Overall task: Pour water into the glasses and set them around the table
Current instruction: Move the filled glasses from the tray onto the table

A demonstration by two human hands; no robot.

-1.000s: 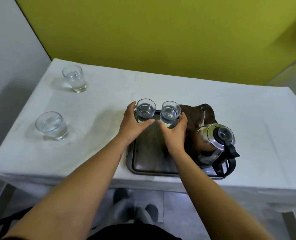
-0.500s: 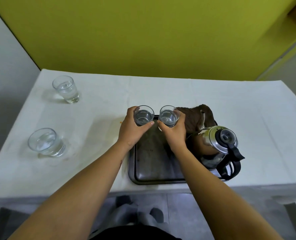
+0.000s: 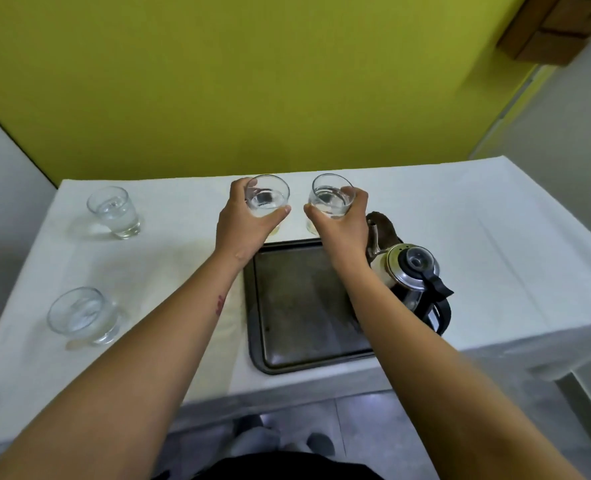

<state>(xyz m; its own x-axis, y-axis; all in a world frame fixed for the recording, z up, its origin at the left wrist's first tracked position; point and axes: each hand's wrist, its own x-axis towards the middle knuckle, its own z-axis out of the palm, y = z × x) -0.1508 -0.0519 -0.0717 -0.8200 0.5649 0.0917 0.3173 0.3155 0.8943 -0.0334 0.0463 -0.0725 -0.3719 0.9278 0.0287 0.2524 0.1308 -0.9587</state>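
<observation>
My left hand [image 3: 244, 225] grips a clear glass of water [image 3: 267, 195] beyond the far edge of the dark metal tray [image 3: 304, 306]. My right hand [image 3: 342, 223] grips a second glass of water [image 3: 328, 197] just to the right of it. Both glasses are over the white tablecloth near the table's far side; I cannot tell if they touch it. Two more glasses with water stand on the left: one at the far left [image 3: 114, 211], one at the near left [image 3: 83, 315]. A steel and glass kettle [image 3: 413, 275] with a black handle stands at the tray's right edge.
The white-clothed table [image 3: 495, 254] sits against a yellow-green wall. A brown cloth [image 3: 382, 225] lies behind the kettle. The table's near edge runs below the tray, with grey floor and my feet beneath. A wooden shelf corner shows at top right.
Both hands have lifted their glasses off the tray and carried them away from me, past the tray's far edge. The tray's middle is bare now.
</observation>
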